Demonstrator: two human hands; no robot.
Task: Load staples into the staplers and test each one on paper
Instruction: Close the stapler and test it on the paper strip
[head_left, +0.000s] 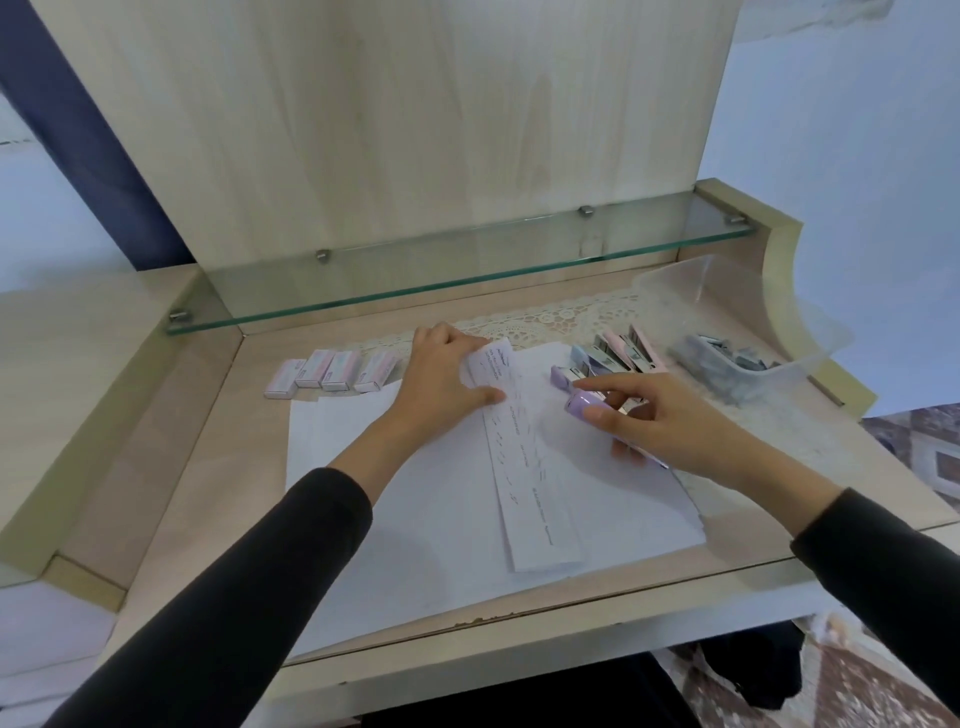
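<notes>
Head view: pale wooden desk (197, 467) with a glass shelf (467, 270) fixed along its back panel. Several white paper sheets (415, 545) lie spread over the middle of the desk. A clear plastic tub (748, 312) stands at the far right corner and holds grey metal items too blurred to identify. A lace mat (561, 317) lies along the back edge.

A long printed paper strip (524, 467) lies on top of the sheets and runs away from the person. The left grip (447, 374) holds its far end with the thumb laid across it; the fingertips are partly hidden.

The right grip (660, 421) is closed around a purple stapler (587, 402), thumb on top and index finger extended. The stapler's nose sits just beside the strip's right edge; contact cannot be confirmed.

A row of open staplers (618, 356), purple, blue and pink, lies beyond the right grip. Four small staple boxes (332, 371) lie side by side at the far left, beside the sheets.
</notes>
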